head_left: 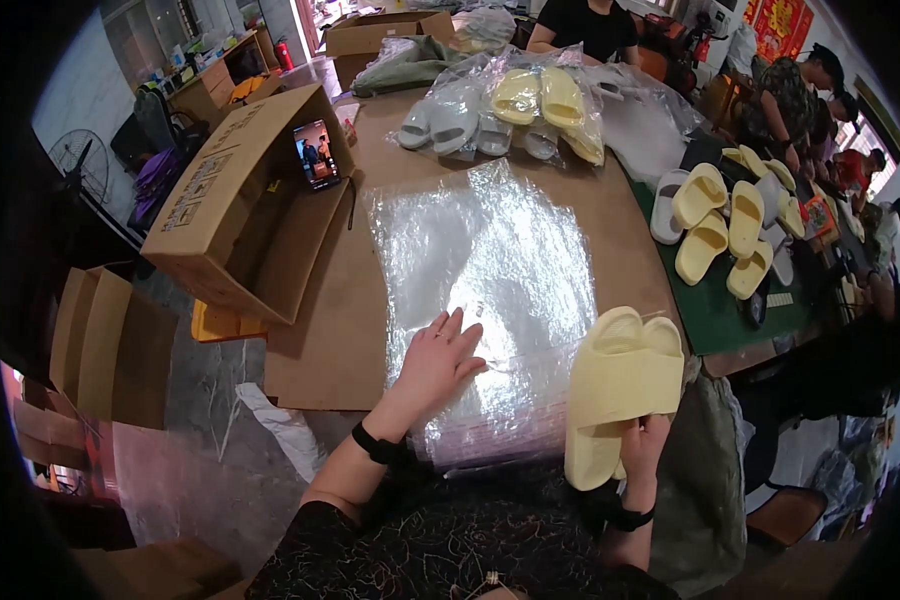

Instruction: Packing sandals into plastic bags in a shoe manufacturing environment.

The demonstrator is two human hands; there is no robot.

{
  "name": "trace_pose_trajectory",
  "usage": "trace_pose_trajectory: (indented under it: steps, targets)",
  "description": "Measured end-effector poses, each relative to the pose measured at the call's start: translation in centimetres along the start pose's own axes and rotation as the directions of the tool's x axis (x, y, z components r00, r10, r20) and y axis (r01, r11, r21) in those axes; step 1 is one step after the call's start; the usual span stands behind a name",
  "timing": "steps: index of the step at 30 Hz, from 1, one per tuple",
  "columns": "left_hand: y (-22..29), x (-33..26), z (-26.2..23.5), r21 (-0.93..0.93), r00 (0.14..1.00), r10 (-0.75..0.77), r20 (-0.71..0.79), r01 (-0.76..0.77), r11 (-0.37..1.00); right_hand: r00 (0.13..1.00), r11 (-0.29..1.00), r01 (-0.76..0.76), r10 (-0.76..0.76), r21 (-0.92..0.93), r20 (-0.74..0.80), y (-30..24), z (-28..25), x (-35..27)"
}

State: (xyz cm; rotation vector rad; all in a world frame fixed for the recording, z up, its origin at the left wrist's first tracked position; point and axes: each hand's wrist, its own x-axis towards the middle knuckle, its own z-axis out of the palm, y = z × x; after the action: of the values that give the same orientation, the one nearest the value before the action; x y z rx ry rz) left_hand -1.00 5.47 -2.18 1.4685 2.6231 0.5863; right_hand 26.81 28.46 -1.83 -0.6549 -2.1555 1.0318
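I'm seeing a pale wall (pixel 82 92) near a wooden cabinet (pixel 217 84), grey floor (pixel 198 375) stretching below, and a bright window (pixel 888 150) glowing.

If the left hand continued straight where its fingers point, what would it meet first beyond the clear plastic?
Probably the bagged slippers, past the clear plastic under the left hand, though exact depth and angle are unclear.

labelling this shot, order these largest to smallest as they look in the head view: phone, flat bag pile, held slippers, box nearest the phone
Flat bag pile
Box nearest the phone
Held slippers
Phone
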Motion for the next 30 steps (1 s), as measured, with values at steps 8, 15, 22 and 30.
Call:
trace_pose_trajectory:
  steps: [8,15,22,30]
  targets:
    - [-1.0,0.2,0.6,-0.031,0.996,0.043,-0.077,-0.046,0.998,0.990,0.979,0.139,-0.138,-0.151,0.017,-1.3,1.0,0.6]
    - [-1.2,0.2,0.9,-0.033,0.993,0.042,-0.112,-0.045,0.998,0.997,0.999,-0.016,0.019,-0.050,0.069,-2.3,1.0,0.3]
    - [-0.5,0.6,-0.4,-0.039,0.996,0.025,-0.086,-0.029,0.999,0.990,0.982,0.135,-0.128,-0.135,0.055,-0.9,1.2,-0.2]
    - [0.7,-0.5,0.3,-0.067,0.995,0.096,-0.038,-0.098,0.993,0.996,0.988,0.081,-0.074,-0.128,0.055,-0.8,1.3,-0.3]
